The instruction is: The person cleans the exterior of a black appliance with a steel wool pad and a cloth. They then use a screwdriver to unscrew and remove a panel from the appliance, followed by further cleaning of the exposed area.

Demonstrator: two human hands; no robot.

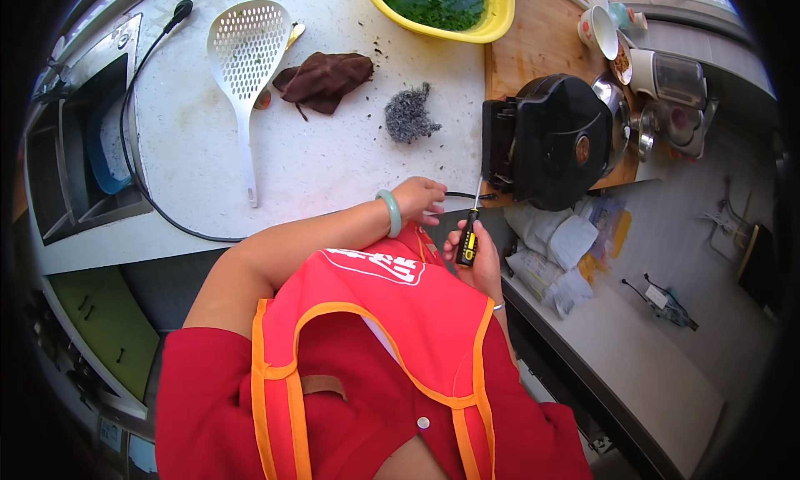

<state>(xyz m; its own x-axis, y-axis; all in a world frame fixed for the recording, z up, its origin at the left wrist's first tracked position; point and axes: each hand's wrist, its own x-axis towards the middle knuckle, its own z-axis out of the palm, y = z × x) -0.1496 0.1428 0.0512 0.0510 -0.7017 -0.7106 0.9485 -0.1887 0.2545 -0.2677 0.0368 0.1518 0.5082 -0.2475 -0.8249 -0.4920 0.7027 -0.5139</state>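
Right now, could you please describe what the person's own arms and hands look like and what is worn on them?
Both forearms are bare. The left hand has a pale green bangle round its wrist. The right hand has a thin silvery band at its wrist. Red short sleeves cover the upper arms, under a red apron with orange trim. No gloves.

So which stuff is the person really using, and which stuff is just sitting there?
In use:
- screwdriver, held in the right hand
- black appliance, where the screwdriver's tip points
- left hand, resting at the counter edge beside it

Just lying about:
- white slotted scoop
- brown cloth
- steel scourer
- yellow bowl of greens
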